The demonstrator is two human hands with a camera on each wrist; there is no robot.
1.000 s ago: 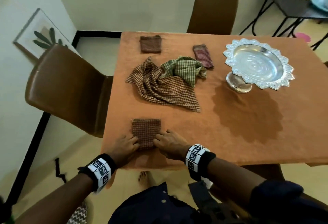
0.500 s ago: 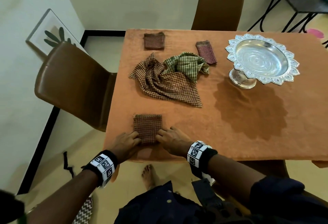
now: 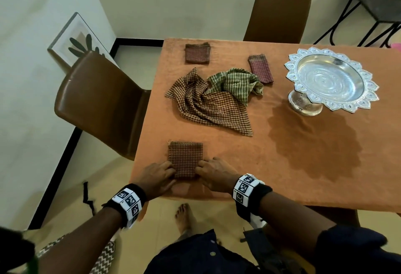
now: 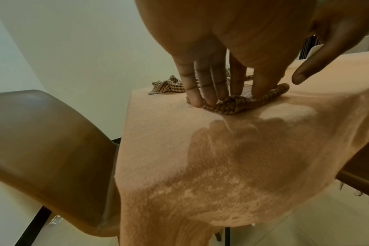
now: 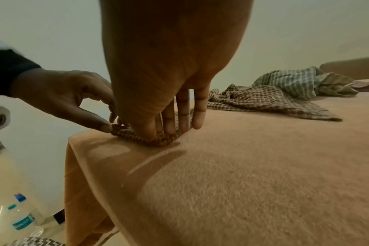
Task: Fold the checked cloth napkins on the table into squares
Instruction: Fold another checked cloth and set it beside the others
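Observation:
A small brown checked napkin (image 3: 185, 158), folded into a near-square, lies near the table's front left corner. My left hand (image 3: 158, 176) and right hand (image 3: 214, 171) flank its near edge. In the left wrist view the left hand (image 4: 221, 96) presses straight fingertips down on the napkin (image 4: 232, 104), which bunches slightly. The right hand (image 5: 171, 131) does the same on the napkin's (image 5: 158, 141) other side. Further back lie an unfolded brown checked napkin (image 3: 212, 108) and a crumpled green checked one (image 3: 236, 82).
Two folded napkins (image 3: 197, 53) (image 3: 260, 68) lie at the far side of the orange tablecloth (image 3: 282, 165). A silver pedestal bowl (image 3: 332, 80) stands at the right. Brown chairs stand at the left (image 3: 97, 100) and far side (image 3: 277, 15).
Both hands stay at the near edge of the folded napkin, which has not moved. Only the head view has shifted a little.

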